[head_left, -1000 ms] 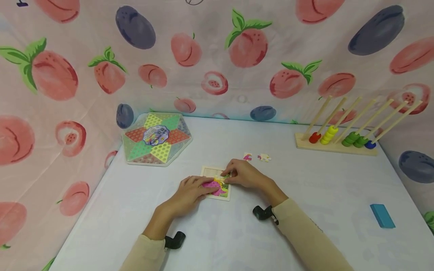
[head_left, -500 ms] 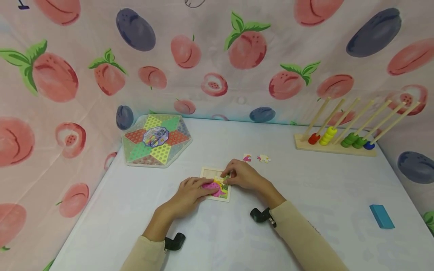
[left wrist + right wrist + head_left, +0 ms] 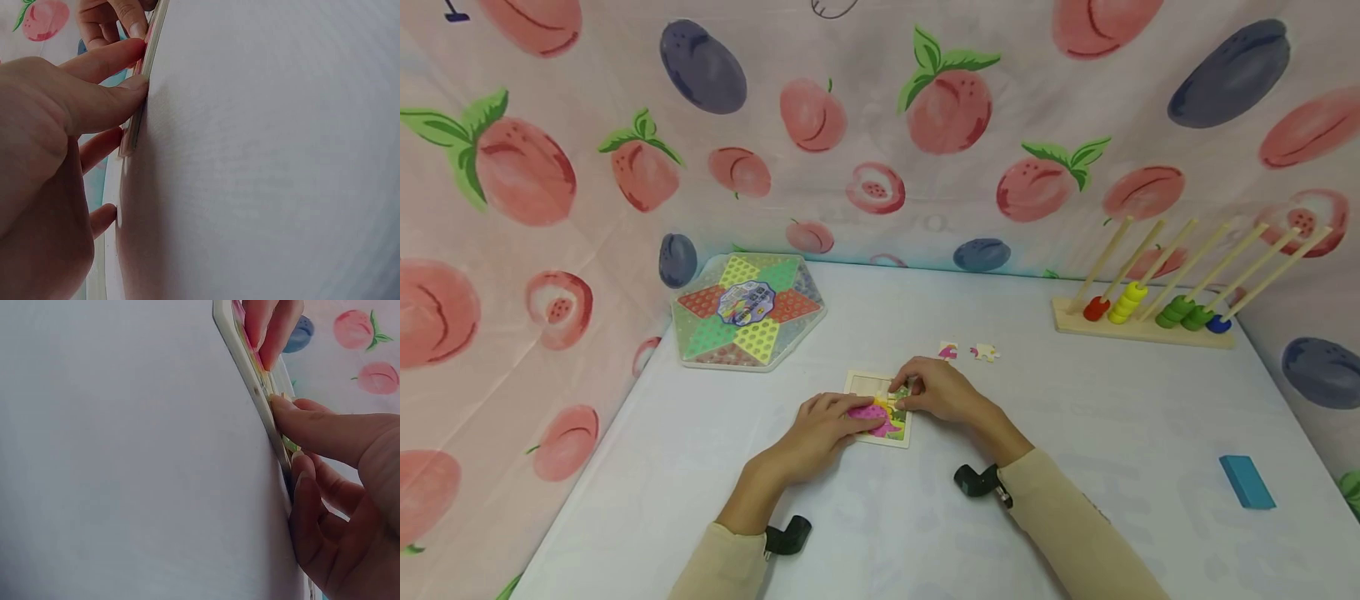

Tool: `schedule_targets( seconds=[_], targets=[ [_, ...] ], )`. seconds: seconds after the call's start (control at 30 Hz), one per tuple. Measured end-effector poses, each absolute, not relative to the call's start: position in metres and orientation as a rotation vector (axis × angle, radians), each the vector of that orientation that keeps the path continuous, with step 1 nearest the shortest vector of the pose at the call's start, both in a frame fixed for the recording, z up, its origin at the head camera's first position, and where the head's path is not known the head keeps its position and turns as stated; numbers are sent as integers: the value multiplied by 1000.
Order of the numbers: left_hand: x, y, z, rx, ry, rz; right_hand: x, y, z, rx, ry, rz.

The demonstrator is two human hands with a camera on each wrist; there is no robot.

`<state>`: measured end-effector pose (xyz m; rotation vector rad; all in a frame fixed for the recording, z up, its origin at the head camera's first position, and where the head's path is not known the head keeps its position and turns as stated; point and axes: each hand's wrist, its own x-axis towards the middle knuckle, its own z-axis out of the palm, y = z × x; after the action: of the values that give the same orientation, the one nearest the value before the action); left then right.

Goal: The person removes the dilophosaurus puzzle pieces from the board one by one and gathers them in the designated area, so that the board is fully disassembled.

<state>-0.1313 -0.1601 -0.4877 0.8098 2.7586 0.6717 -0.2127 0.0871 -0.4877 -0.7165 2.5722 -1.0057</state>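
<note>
A small wooden jigsaw puzzle tray (image 3: pixel 867 384) lies on the white table, partly filled with a pink, yellow and green picture. Across its left side rests my left hand (image 3: pixel 820 429), fingers extended over the pink part. In the left wrist view that thumb (image 3: pixel 115 100) touches the tray's edge. My right hand (image 3: pixel 946 392) is at the tray's upper right and pinches a puzzle piece (image 3: pixel 290 444), greenish in the right wrist view and mostly covered by the fingers. Two loose pieces, one with pink (image 3: pixel 948 350) and one mostly pale (image 3: pixel 984 352), lie beyond the right hand.
A hexagonal Chinese checkers board (image 3: pixel 748 312) lies at the back left. At the back right stands a wooden bead rack (image 3: pixel 1142 327) with upright pegs and coloured beads. A blue block (image 3: pixel 1247 482) lies near the right edge. Fruit-patterned cloth (image 3: pixel 880 125) hangs behind the table.
Both hands keep nearly the same places on the tray. The right forearm has shifted slightly left since the earliest frame, and the head view has tilted a little.
</note>
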Motion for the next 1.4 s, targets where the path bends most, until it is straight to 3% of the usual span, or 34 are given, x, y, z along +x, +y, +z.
schedule_targets(
  seconds=[0.43, 0.7, 1.4],
  targets=[
    [-131, -158, -484, 791, 2748, 664, -219, 95, -486, -620, 2500, -1269],
    [-131, -158, -484, 795, 2748, 654, -222, 109, -466, -527, 2444, -1450],
    [-131, -158, -485, 825, 2759, 684, -235, 182, -432, -326, 2489, -1630]
  ],
)
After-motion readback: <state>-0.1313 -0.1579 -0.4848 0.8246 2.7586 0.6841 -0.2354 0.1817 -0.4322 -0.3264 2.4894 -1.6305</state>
